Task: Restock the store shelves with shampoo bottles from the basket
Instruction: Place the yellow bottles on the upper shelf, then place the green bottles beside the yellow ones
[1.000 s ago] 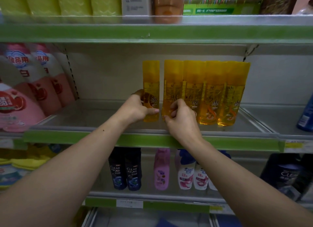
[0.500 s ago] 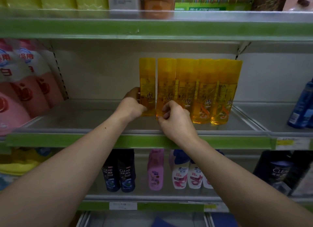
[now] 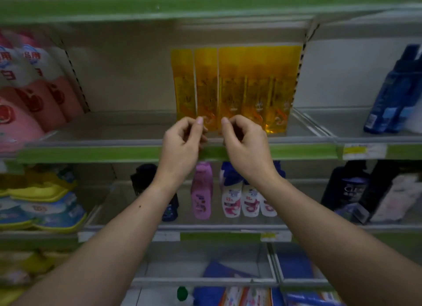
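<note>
Middle shelf (image 3: 91, 153): pink pouches (image 3: 34, 95) at far left, then five yellow shampoo bottles (image 3: 230, 88) upright in a row, with narrow gaps at its left end. Left hand (image 3: 182, 143) and right hand (image 3: 246, 143) hover near the bottle bases, fingers loosely curled, holding nothing. Risk: a knuckle clipping one tall, narrow bottle could topple its neighbours. Basket not in view.

We count five yellow shampoo bottles (image 3: 233, 88) in one row on the middle shelf (image 3: 91, 153) — and two blue bottles (image 3: 388, 95) off to the right. On the shelf below (image 3: 217, 236) we see one pink bottle (image 3: 202, 191), three white bottles (image 3: 230, 200) and two dark bottles (image 3: 143, 180) — these partly hidden.
</note>
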